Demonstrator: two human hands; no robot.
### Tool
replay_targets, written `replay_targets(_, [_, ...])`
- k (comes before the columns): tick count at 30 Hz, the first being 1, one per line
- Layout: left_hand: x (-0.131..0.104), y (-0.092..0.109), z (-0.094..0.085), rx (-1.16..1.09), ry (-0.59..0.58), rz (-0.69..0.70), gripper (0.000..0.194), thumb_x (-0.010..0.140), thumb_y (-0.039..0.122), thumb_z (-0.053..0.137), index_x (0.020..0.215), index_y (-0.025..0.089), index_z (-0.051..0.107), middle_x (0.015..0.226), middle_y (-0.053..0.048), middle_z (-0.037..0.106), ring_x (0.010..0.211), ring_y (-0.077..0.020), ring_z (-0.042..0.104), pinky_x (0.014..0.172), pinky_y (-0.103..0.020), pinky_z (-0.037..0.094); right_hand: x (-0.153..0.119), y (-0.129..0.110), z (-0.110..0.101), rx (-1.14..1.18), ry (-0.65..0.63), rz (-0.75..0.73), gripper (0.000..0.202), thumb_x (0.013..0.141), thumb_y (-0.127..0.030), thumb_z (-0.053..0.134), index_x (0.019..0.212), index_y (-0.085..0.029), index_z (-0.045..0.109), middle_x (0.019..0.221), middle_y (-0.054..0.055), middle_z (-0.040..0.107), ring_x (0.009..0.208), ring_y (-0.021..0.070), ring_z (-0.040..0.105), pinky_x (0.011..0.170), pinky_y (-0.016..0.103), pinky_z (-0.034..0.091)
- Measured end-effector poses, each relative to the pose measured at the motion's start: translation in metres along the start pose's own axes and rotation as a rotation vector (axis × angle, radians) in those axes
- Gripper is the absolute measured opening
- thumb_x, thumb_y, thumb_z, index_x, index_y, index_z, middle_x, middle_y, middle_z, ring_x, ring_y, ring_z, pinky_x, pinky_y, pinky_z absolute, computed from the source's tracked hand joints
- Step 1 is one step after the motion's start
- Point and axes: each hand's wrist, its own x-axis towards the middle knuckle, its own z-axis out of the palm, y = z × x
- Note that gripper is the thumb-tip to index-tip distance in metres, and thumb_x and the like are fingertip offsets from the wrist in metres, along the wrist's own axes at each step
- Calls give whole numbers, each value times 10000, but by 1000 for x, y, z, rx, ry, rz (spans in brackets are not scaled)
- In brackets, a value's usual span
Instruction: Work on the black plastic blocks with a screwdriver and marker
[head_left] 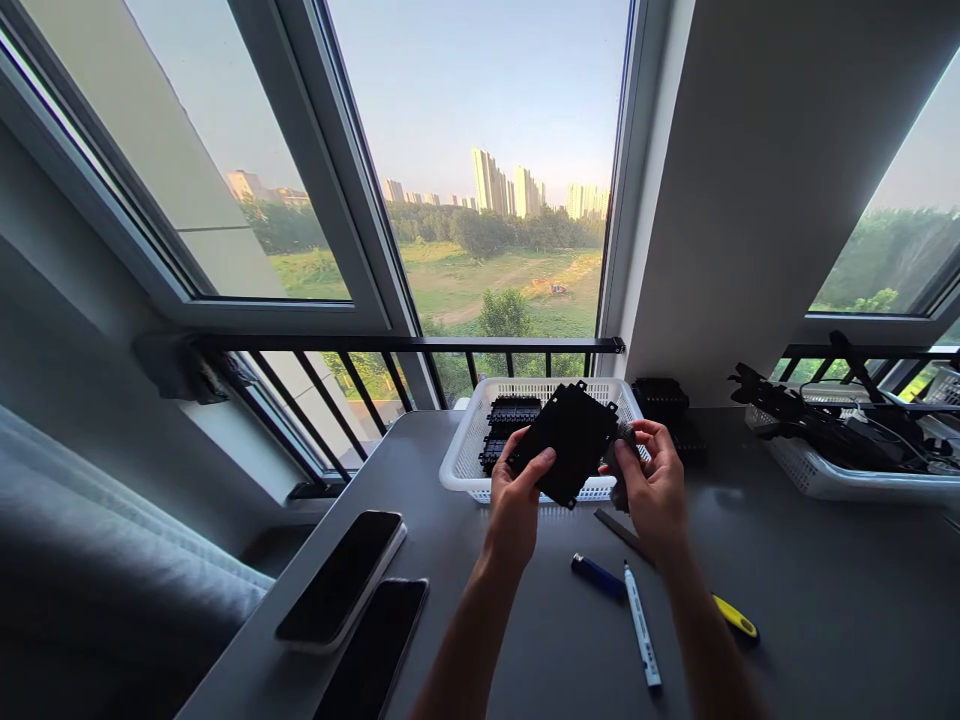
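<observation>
My left hand [519,490] grips a flat black plastic part [574,440] with small tabs along its edges, thumb lying on its face. At the part's right edge, my right hand [651,480] pinches a crumpled dark grey cloth-like piece [621,462]. Both hands are above the front rim of a white plastic basket [459,462]. Inside the basket lie more black plastic parts [514,412], partly hidden behind the held one. Below the hands a white marker [641,630], a dark blue capped item [598,577] and a flat dark strip [624,532] rest on the table.
Two phones [343,580] [379,650] lie at the table's left edge. A yellow-handled tool [735,616] is partly behind my right forearm. Black parts [660,398] are stacked beside the basket. Another white basket [825,478] at right holds dark parts and cables. A railing [420,344] stands behind.
</observation>
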Motion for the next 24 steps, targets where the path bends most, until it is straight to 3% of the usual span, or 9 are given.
replay_targets(5, [3,8,-9,136,-208,-141,521,631,263,812,1093,170,590,840,-33,737,737,-174,691,719,-267,539,3,-6,-5,-96,79,-88,304,814,-440,626,999,-203,581,923,35,607,634,132,610,529,241,507])
replay_targets(9, [-1,13,-7,226,-357,-196,559,621,251,827,1117,153,588,947,-85,739,863,-237,699,794,-331,550,3,-6,-6,-130,46,-131,258,835,-389,604,1005,-199,645,908,46,659,716,155,612,618,269,517])
replay_targets(13, [-4,13,-1,245,-296,-101,493,670,309,792,1101,167,600,1081,-90,711,1005,-257,663,864,-338,532,4,-6,-7,-101,36,-147,223,842,-360,589,953,-188,677,860,45,682,755,165,602,659,281,496])
replay_targets(16, [-4,11,1,290,-262,-26,474,685,321,779,1097,171,601,1058,-76,712,992,-242,661,861,-327,531,3,-6,-9,-79,61,-139,225,846,-373,587,940,-186,668,799,29,656,687,144,561,579,249,463])
replay_targets(19, [-4,9,0,315,-272,-14,454,689,333,772,1077,169,603,1018,-71,716,963,-240,666,835,-330,539,2,-6,-9,-67,-12,-91,250,854,-410,580,936,-185,651,743,14,618,607,124,510,500,227,425])
replay_targets(24, [-6,7,2,341,-270,14,448,680,333,774,1062,172,605,1005,-74,715,952,-246,668,823,-338,539,3,-3,-8,-161,-35,-91,278,842,-450,601,923,-186,635,799,30,630,695,153,563,575,249,457])
